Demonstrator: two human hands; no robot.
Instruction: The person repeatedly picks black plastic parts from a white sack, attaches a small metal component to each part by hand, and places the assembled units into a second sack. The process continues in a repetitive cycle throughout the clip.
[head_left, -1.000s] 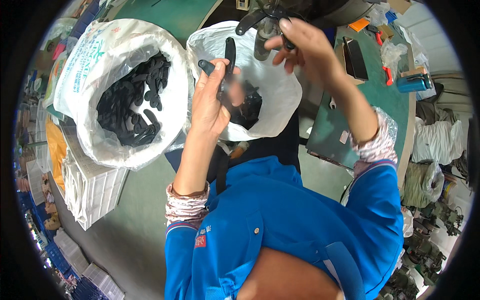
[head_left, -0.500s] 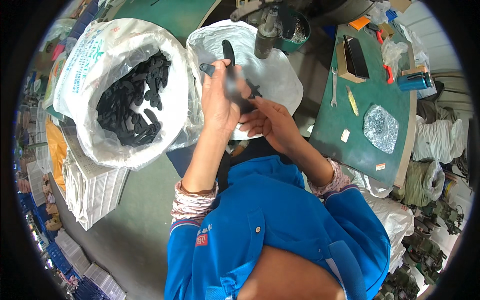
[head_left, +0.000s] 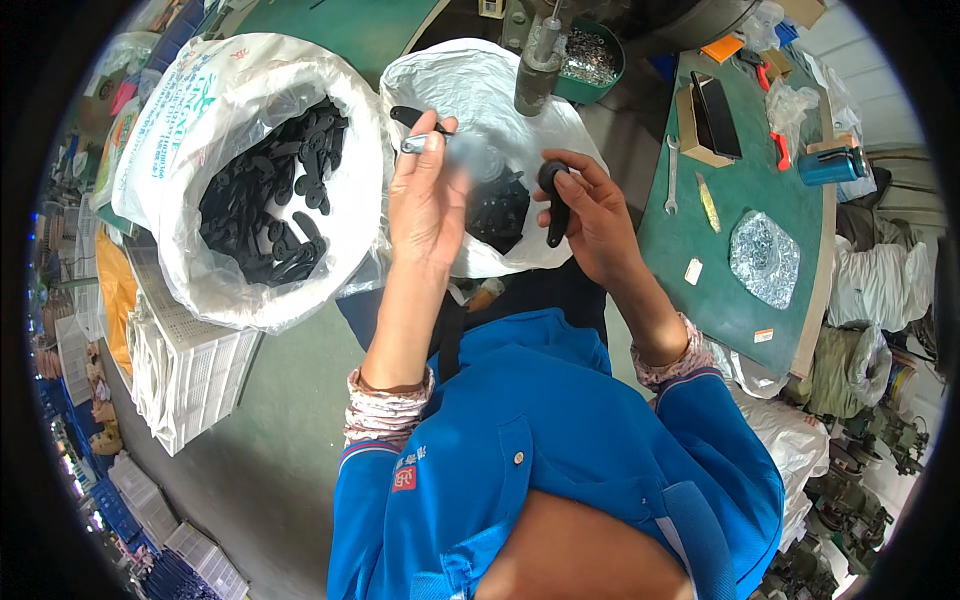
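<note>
My left hand (head_left: 425, 215) is closed over the middle white sack (head_left: 405, 75). Between its thumb and fingers is a black lever-like piece (head_left: 405, 115) that sticks out to the left, with a shiny pale spot beside it. A blur next to these fingers hides some detail. To the right, my right hand (head_left: 600, 225) grips a black elongated part (head_left: 555, 200) with a rounded upper end, held upright. Below and between the hands, black parts (head_left: 500, 215) lie in the middle sack. The left white sack (head_left: 360, 235) holds many similar black parts (head_left: 255, 200).
A metal machine spindle (head_left: 540, 75) stands over the middle sack, with a green tub (head_left: 600, 92) of small metal pieces behind. On the right green table (head_left: 655, 240) lie a wrench (head_left: 671, 175), a yellow cutter (head_left: 708, 203), a phone (head_left: 714, 115) and a clear bag (head_left: 765, 258).
My hands, close together before, are now apart. The right hand has moved right and up with a black part. The black piece in my left hand has turned, and the middle sack's contents now show.
</note>
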